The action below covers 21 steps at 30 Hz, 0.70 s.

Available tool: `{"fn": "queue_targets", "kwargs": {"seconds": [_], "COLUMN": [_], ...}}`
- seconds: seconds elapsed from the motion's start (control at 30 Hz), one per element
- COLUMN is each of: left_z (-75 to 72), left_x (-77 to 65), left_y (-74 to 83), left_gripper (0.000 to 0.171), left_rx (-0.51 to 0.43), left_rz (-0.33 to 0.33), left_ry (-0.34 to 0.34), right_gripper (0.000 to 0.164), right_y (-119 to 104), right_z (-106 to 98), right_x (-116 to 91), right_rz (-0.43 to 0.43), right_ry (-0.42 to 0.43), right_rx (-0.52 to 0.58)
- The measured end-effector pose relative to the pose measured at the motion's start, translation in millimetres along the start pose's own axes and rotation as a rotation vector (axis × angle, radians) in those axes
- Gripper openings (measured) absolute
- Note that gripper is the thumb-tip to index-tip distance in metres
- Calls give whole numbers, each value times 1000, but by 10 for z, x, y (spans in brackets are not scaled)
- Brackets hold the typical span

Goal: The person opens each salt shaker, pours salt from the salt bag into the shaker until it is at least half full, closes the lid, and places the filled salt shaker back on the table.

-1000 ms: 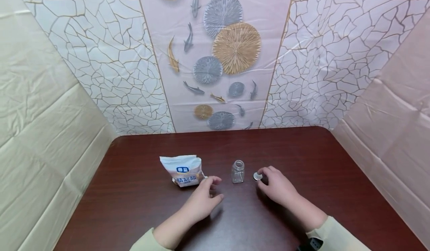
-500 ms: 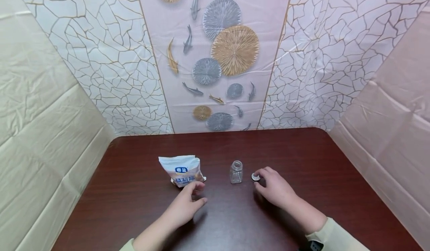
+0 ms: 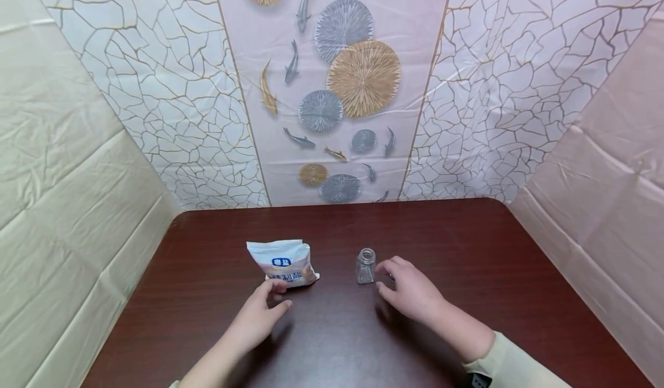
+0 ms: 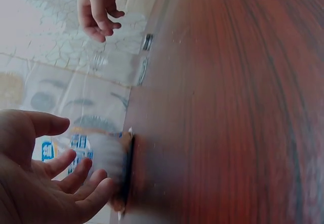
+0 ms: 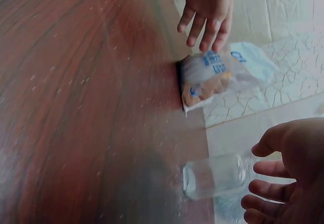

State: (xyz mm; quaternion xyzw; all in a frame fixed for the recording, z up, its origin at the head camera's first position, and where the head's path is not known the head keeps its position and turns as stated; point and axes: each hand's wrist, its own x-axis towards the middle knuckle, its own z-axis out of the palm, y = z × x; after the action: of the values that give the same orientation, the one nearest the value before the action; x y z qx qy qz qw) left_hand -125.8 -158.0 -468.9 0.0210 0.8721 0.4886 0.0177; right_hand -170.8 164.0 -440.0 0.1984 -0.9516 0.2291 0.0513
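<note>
Currently, from my remote seat, I see 2 hands with fingers loosely parted, gripping nothing. The left hand (image 3: 255, 317) is just before the printed bag (image 3: 282, 259); I can't tell if they touch. The right hand (image 3: 413, 292) is just beside the upright glass jar (image 3: 365, 268), near the small lid (image 4: 147, 42) on the table (image 3: 332, 350).

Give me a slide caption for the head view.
Left hand near a white printed plastic bag, right hand near a lidless clear glass jar, at a dark reddish table.
</note>
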Motion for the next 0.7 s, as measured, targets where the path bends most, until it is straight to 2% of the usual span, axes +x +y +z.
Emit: {"fn": "queue_targets", "kwargs": {"seconds": [0.4, 0.7], "left_z": [-228, -302], "left_x": [15, 73], "left_y": [-101, -213], "left_gripper": [35, 43], "left_rx": [1, 14], "left_rz": [-100, -136], "left_ry": [89, 108], "right_gripper": [24, 27], "right_y": [-263, -484], "right_z": [34, 85], "right_x": [94, 168], "right_rz": [-94, -150], "right_ry": [21, 39], "right_rx": [12, 5]}}
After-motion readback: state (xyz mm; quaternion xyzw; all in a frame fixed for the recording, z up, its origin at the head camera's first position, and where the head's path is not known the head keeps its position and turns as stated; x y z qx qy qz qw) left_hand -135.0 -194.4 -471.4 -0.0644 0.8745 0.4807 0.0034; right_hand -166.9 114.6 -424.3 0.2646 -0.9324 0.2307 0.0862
